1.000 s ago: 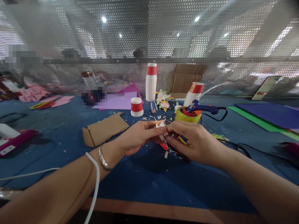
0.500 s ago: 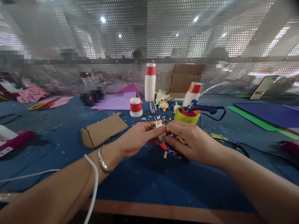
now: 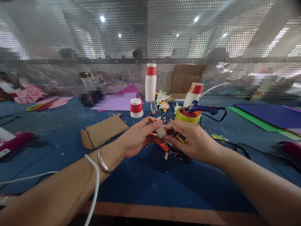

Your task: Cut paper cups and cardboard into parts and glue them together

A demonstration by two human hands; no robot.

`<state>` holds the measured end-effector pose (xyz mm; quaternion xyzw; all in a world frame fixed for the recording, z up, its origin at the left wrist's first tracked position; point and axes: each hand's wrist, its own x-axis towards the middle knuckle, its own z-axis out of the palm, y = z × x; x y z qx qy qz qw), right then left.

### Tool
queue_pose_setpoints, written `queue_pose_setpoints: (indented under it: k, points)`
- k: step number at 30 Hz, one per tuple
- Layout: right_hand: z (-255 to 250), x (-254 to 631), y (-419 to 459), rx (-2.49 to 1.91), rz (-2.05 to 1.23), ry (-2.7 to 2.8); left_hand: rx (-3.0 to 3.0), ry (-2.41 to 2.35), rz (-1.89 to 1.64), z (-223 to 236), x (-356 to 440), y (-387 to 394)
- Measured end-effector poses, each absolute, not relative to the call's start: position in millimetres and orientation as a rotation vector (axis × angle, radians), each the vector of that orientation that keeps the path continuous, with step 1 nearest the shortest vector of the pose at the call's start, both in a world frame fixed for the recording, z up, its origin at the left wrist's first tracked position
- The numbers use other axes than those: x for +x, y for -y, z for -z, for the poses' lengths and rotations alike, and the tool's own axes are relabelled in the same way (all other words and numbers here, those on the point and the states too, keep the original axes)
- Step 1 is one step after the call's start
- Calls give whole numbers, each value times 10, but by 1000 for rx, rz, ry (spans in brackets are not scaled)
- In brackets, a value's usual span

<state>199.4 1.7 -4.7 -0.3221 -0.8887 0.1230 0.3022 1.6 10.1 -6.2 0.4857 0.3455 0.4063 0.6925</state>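
Between my two hands is a small whitish piece of paper or card; its exact kind is hard to make out. My left hand pinches its upper left side between thumb and fingers. From the right, my right hand grips its other edge with thumb and forefinger. Beneath the hands, partly hidden, lie a red piece and scattered paper scraps. Just beyond my right hand a blue glue gun rests on a yellow tape roll.
A flattened cardboard piece lies left of my hands. Behind stand a red-and-white paper cup, a tall cup stack and another cup stack. Purple sheets lie back left, blue and green sheets right. A white cable crosses my left forearm.
The whitish piece has turned between my fingers and shows more of its flat face. My left thumb has shifted up along it; my right hand stays nearly in place.
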Motion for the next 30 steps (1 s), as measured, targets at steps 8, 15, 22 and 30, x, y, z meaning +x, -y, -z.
queue_pose_setpoints:
  k: [8,15,22,30]
  points:
    - [27,1985,18,-857,-294,2334,1081,-787,-901,68,27,-93]
    - [15,1989,31,-848,-301,2328,1084,-767,-861,5,13,-64]
    - [20,1990,28,-824,-276,2342,1095,-769,-857,0,-4,-63]
    - [2,2009,17,-772,-220,2408,1174,-838,-830,26,-29,-85]
